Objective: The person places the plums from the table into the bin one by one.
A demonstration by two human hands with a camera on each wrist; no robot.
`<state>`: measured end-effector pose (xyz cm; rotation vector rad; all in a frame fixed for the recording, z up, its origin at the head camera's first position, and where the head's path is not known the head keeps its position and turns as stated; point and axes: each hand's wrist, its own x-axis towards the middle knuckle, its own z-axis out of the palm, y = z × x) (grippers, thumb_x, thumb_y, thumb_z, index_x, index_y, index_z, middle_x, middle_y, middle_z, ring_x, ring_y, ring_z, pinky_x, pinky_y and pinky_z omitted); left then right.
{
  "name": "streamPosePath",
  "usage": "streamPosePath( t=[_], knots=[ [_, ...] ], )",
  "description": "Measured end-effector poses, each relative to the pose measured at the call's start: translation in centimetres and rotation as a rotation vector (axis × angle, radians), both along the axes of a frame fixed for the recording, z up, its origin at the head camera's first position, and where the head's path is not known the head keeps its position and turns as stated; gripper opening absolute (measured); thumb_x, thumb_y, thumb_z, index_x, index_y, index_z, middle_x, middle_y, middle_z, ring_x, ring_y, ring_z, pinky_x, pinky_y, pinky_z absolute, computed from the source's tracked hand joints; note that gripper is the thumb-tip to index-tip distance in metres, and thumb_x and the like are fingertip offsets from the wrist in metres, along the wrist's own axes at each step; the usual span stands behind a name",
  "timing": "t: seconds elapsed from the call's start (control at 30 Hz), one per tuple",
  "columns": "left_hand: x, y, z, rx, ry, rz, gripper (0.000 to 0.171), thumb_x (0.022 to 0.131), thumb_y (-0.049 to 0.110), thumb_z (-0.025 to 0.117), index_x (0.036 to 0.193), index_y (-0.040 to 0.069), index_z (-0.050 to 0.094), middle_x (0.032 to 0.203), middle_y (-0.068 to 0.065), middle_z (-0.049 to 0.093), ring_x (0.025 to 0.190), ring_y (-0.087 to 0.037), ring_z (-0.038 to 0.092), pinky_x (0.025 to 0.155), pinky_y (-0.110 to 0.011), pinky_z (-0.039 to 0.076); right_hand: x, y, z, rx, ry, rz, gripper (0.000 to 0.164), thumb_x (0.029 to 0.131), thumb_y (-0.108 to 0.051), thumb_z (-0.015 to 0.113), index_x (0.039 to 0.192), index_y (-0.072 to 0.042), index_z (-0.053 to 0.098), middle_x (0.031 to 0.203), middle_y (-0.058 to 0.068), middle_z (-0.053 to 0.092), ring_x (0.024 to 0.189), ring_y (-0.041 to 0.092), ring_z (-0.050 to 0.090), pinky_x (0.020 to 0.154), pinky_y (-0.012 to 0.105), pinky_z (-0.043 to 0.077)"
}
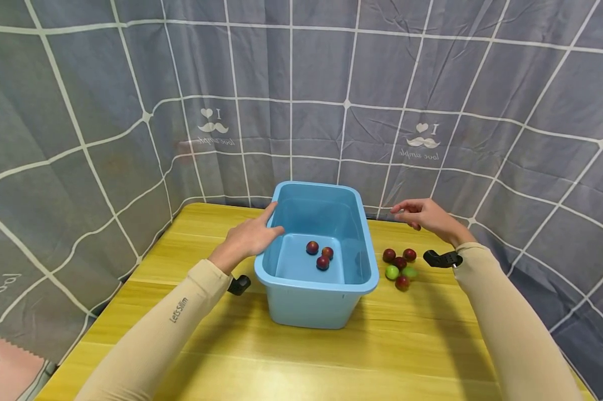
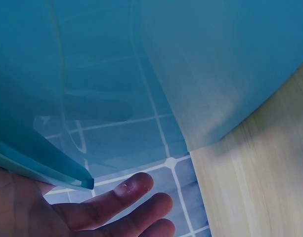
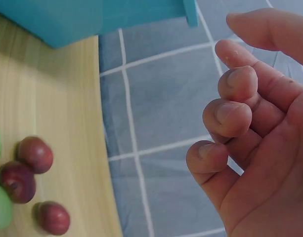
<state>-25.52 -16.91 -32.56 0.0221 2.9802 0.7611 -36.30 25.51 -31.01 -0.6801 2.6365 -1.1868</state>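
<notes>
Hovering beyond the fruit pile, the right hand [image 1: 425, 216] holds nothing; its fingers hang loosely bent, with the thumb apart from them. What a reach would turn on, I judge, is that the pile lies on the worktop [image 1: 311, 359] below this hand, toward the person and slightly to the left. The right hand is clearly the nearer one, since the blue tub [image 1: 316, 287] stands between the pile and the left hand [image 1: 251, 235]. That grip is on the tub's left rim, thumb over the inside, fingers outside; how firmly it holds, I cannot tell. The pile has four dark red plums [image 1: 402, 283] and two green fruits [image 1: 392, 272] close together, just beside the tub's right wall; being roundish, they offer no clear long axis. Three more red plums [image 1: 312, 248] lie on the tub's floor, and the tub's longer side runs away from the person. As for writing, the left sleeve [image 1: 151, 340] carries dark lettering that seems to read "Let's Slim". The grey checked curtain [image 1: 316, 67] shows "I", a heart, a moustache and "love simple", the words mirrored. No brand is readable on the tub.
</notes>
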Motion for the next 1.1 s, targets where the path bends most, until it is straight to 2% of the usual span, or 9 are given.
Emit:
streamPosePath(
  t=[0.2,0.4,0.57,0.7,0.87,1.1],
  knots=[
    [0.1,-0.1,-0.1,0.004,0.001,-0.002,0.078,0.098,0.057,0.04,0.163,0.037,0.004,0.152,-0.015,0.049,0.114,-0.036,0.062,0.067,-0.04,0.048,0.0,1.5,-1.6,-0.046,-0.026,-0.025,0.039,0.102,-0.033,0.06,0.13,-0.005,0.061,0.067,0.008,0.044,0.062,0.022,0.045,0.081,0.039,0.042],
    [0.2,0.0,-0.1,0.004,0.01,0.002,0.077,0.097,0.057,0.041,0.163,0.037,0.006,0.152,-0.014,0.05,0.114,-0.035,0.062,0.068,-0.04,0.047,-0.3,2.6,-2.9,-0.095,-0.06,-0.075,0.042,0.101,-0.038,0.061,0.13,-0.008,0.06,0.068,0.003,0.044,0.062,0.02,0.044,0.075,0.036,0.042],
    [0.2,0.1,-0.1,0.008,0.005,0.002,0.078,0.097,0.057,0.041,0.163,0.037,0.005,0.15,-0.014,0.052,0.112,-0.034,0.062,0.069,-0.04,0.047,-0.6,3.4,-4.4,-0.129,-0.059,-0.096,0.041,0.101,-0.035,0.061,0.129,-0.005,0.059,0.072,0.002,0.046,0.063,0.023,0.044,0.07,0.033,0.043],
    [0.2,0.1,-0.1,0.009,0.004,0.006,0.077,0.097,0.057,0.041,0.163,0.038,0.004,0.151,-0.013,0.051,0.111,-0.033,0.063,0.067,-0.039,0.046,-0.9,3.8,-5.4,-0.156,-0.056,-0.116,0.041,0.101,-0.036,0.061,0.128,-0.005,0.059,0.075,0.001,0.047,0.061,0.019,0.043,0.066,0.032,0.044],
    [0.1,0.1,0.1,0.012,0.011,0.001,0.077,0.097,0.057,0.041,0.163,0.038,0.004,0.152,-0.013,0.05,0.112,-0.034,0.062,0.068,-0.04,0.046,-1.2,4.3,-6.2,-0.178,-0.064,-0.162,0.041,0.101,-0.038,0.061,0.128,-0.008,0.059,0.08,0.0,0.048,0.061,0.015,0.044,0.064,0.03,0.044],
    [0.1,0.2,-0.1,0.001,-0.004,0.001,0.077,0.097,0.057,0.041,0.162,0.039,0.004,0.152,-0.013,0.05,0.114,-0.034,0.062,0.068,-0.041,0.047,-1.0,5.3,-7.6,-0.206,-0.103,-0.185,0.04,0.1,-0.036,0.062,0.129,-0.008,0.058,0.08,0.003,0.049,0.06,0.015,0.044,0.062,0.03,0.043]
  ],
)
